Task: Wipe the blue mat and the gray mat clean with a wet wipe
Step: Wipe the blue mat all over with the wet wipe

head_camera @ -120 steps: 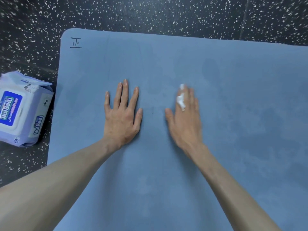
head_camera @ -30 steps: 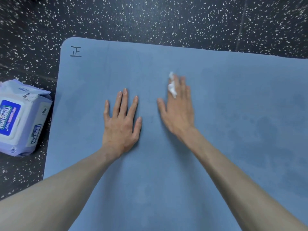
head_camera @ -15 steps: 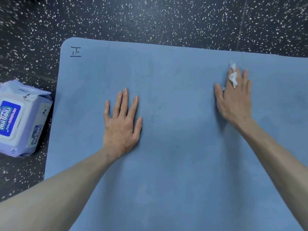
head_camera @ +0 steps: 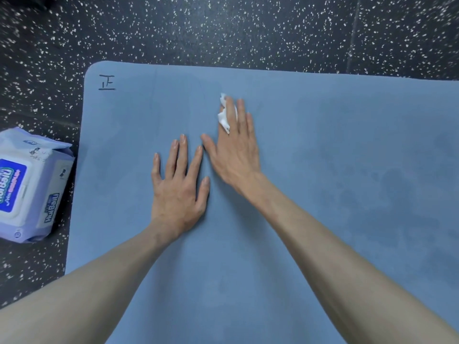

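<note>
We see a blue mat (head_camera: 323, 194) lying flat on a black rubber floor (head_camera: 223, 28) flecked with white; a thin seam runs through the floor at the upper right. The mat fills most of the view, its rounded far-left corner showing, with a small black hand-drawn mark (head_camera: 107, 82) just inside that corner. The mat's surface looks uneven in tone: darker, blotchy patches spread over its right half, while the left part reads paler and more even.

Our left hand (head_camera: 177, 187) lies flat on the mat, palm down, fingers straight and spread, holding nothing. Our right hand (head_camera: 234, 150) lies just beside it, also palm down with the fingers extended toward the far edge; its thumb tip comes close to the left index finger. A crumpled white wet wipe (head_camera: 224, 115) sits under the right fingers, pressed against the mat, with part of it bunched up beside the index finger and a bit poking out past the fingertips. Both bare forearms reach in from the near edge.

Off the mat, on the floor to the left, rests a pale purple pack of wet wipes (head_camera: 29, 187) with a blue label, near the mat's left edge but apart from it.
</note>
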